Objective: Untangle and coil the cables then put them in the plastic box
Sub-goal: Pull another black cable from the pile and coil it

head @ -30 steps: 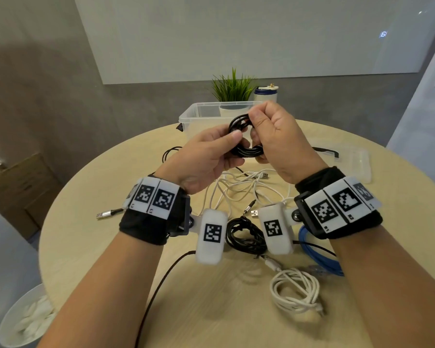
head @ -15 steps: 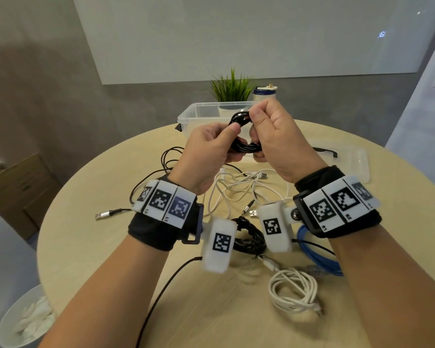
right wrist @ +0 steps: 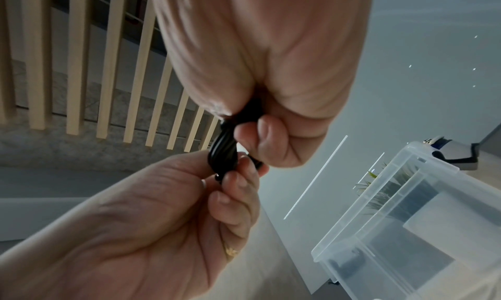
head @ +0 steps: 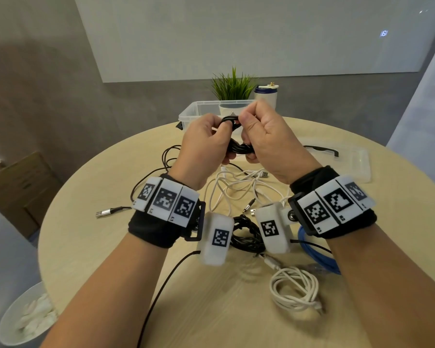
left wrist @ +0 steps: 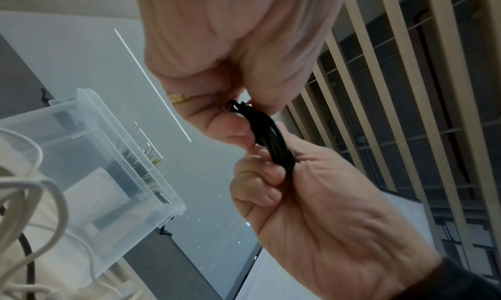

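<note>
- Fingers of the left hand [head: 206,144] were curled round the lower part of the small coiled black cable [head: 239,146]; fingers of the right hand [head: 269,144] pinched its top, thumb against forefinger, both clamped on the bundle.
- Change over the last second: the coil had been an open ring between the hands, now it was squeezed flat into a tight bunch, and the left wrist had rolled upward. The hands' height above the table stayed about the same.
- My read: the end was being tucked or wrapped to lock the coil. Cannot tell whether the tail was already secured; the wrist views showed only the bunch [left wrist: 271,137] wedged between thumb and fingers.
- Coil was in the air, just in front of the clear rectangular plastic box [head: 189,114], not yet in it.
- The box stood open at the far edge of the round pale wooden table [head: 86,247]; nothing coiled showed inside through its walls [right wrist: 406,219]. Its clear flat lid [head: 357,162] lay apart to the right.
- Remaining on the table: loose tangled white cables [head: 236,184], a rough black cable bundle [head: 246,232], a blue cable [head: 317,257], a loosely coiled white cable [head: 296,290] and a long black cable with a silver USB plug [head: 103,212].
- So the task was early: one cable nearly done, none boxed as far as I could see.
</note>
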Motion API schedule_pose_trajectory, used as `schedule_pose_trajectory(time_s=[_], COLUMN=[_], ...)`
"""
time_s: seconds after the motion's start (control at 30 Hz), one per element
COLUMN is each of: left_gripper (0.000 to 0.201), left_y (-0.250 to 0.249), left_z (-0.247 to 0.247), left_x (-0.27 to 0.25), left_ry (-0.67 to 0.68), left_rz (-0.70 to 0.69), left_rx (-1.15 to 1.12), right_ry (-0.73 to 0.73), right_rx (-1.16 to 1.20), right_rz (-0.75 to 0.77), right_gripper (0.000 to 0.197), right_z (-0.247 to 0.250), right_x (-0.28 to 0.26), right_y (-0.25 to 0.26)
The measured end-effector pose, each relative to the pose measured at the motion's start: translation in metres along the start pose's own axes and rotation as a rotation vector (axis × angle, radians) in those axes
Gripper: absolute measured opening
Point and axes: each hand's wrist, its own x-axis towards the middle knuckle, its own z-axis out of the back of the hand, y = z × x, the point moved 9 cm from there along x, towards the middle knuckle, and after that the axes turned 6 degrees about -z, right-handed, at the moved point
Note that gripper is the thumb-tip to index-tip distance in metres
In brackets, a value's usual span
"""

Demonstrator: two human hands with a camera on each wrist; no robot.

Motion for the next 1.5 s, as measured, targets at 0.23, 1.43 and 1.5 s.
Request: schedule_pose_trajectory(time_s=[0.23,1.43,1.5], left_gripper=[0.014,0.012,0.010], left_y=[0.000,0.015,0.016], left_z=[-0.001,-0.025,-0.024], left_x=[-0.001,-0.006,-0.005], left_ry=[0.001,0.223,0.214], left_rz=[0.016,0.179,0.164], left_rx=[-0.093,-0.279,-0.247], right_ry=[0.035,-0.014,-0.016], right_rx=[-0.022,0.103,0.057], right_rz=[0.039,-0.194,-0.162], right_gripper=[0.022,0.017,0.014], right_z=[0.000,0.007,0.007], right_x=[-0.002,0.001,0.000], right_y=[0.003,-0.017,-0.015])
